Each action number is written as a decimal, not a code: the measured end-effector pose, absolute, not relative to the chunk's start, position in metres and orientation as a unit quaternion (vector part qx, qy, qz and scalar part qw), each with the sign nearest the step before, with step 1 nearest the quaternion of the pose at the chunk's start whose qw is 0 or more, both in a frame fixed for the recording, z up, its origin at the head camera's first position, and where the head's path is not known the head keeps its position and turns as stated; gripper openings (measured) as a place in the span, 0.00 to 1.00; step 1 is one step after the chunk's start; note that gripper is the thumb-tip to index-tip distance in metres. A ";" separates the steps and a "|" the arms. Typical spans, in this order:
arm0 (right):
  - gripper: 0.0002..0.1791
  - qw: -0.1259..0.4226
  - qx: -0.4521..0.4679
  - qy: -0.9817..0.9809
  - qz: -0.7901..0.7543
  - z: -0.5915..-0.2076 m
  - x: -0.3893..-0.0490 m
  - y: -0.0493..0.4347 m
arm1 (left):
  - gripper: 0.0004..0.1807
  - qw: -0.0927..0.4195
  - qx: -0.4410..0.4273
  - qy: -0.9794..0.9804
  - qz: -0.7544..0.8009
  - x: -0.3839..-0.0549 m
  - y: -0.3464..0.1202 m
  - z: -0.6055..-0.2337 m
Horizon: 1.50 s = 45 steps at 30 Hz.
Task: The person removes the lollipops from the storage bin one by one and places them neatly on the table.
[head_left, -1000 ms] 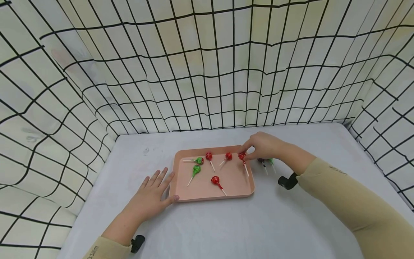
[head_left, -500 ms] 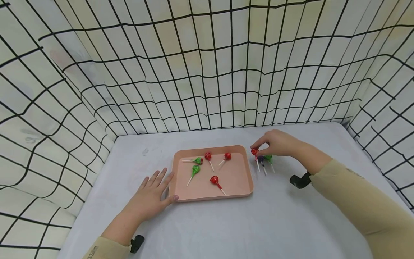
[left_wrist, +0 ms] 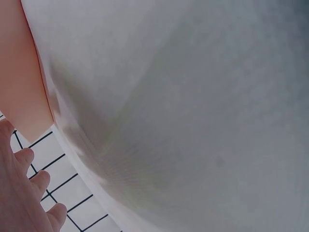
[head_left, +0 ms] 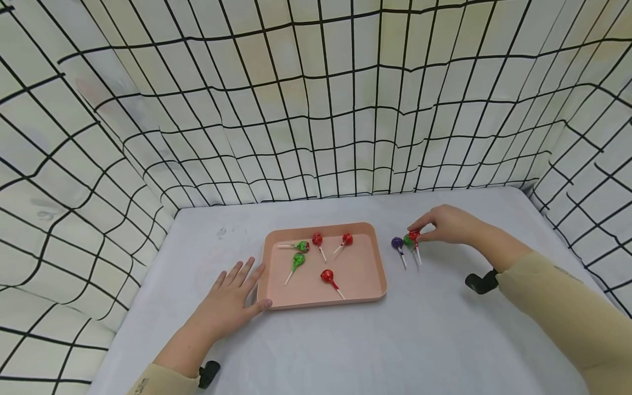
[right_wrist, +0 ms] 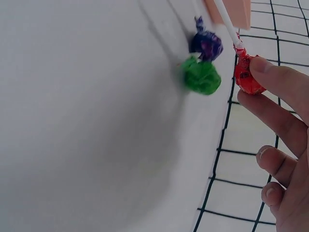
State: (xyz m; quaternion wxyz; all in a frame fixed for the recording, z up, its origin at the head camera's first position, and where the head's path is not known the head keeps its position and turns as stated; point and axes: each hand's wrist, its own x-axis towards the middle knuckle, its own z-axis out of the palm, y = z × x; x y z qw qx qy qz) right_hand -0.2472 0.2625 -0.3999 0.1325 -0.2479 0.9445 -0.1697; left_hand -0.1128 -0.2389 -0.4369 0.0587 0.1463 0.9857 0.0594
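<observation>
My right hand (head_left: 451, 225) pinches a red lollipop (right_wrist: 248, 77) by its wrapped head between thumb and forefinger, to the right of the pink tray (head_left: 355, 285). Just beside it, on the table, lie a green lollipop (right_wrist: 202, 77) and a purple lollipop (head_left: 397, 242), their heads touching or nearly so in the right wrist view. Spread flat, my left hand (head_left: 229, 302) rests at the tray's left edge, its thumb touching the rim. Inside the tray lie several lollipops: green ones such as the green lollipop (head_left: 298, 260) and red ones such as the red lollipop (head_left: 327, 276).
A white cloth covers the table (head_left: 316, 351). Behind it and along both sides rises a white curtain with a black grid pattern (head_left: 326, 126). Dark wrist cameras sit under both wrists, like the black camera (head_left: 481, 282) on the right.
The right hand has lifted the red lollipop from the tray's right side and carried it rightward, past the purple one, to beside the green one. The left hand has stayed put.
</observation>
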 end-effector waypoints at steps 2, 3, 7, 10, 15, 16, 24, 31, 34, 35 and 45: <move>0.19 0.134 -0.238 0.948 -0.165 -0.401 -0.247 0.268 | 0.49 0.057 0.146 0.986 0.060 -0.112 -0.239 -0.437; 0.19 0.134 -0.233 0.949 -0.163 -0.402 -0.247 0.270 | 0.49 0.057 0.146 0.986 0.061 -0.112 -0.239 -0.436; 0.19 0.141 -0.218 0.952 -0.161 -0.403 -0.247 0.276 | 0.49 0.056 0.148 0.986 0.060 -0.111 -0.240 -0.436; 0.19 0.149 -0.213 0.951 -0.166 -0.403 -0.248 0.278 | 0.49 0.056 0.148 0.986 0.057 -0.111 -0.241 -0.436; 0.18 0.169 -0.205 0.948 -0.173 -0.406 -0.252 0.279 | 0.48 0.055 0.148 0.986 0.060 -0.111 -0.240 -0.435; 0.18 0.173 -0.203 0.948 -0.174 -0.407 -0.253 0.279 | 0.48 0.055 0.148 0.986 0.061 -0.110 -0.240 -0.435; 0.17 0.183 -0.201 0.946 -0.176 -0.416 -0.258 0.281 | 0.49 0.060 0.147 0.985 0.070 -0.109 -0.238 -0.432; 0.17 0.186 -0.187 0.949 -0.175 -0.425 -0.261 0.281 | 0.48 0.059 0.150 0.985 0.067 -0.110 -0.238 -0.434; 0.17 0.185 -0.187 0.949 -0.174 -0.425 -0.262 0.280 | 0.48 0.059 0.151 0.985 0.061 -0.111 -0.237 -0.434; 0.16 0.185 -0.188 0.949 -0.174 -0.425 -0.263 0.279 | 0.48 0.059 0.151 0.985 0.061 -0.112 -0.237 -0.434; 0.17 0.185 -0.196 0.947 -0.172 -0.426 -0.264 0.274 | 0.48 0.064 0.147 0.985 0.058 -0.112 -0.238 -0.436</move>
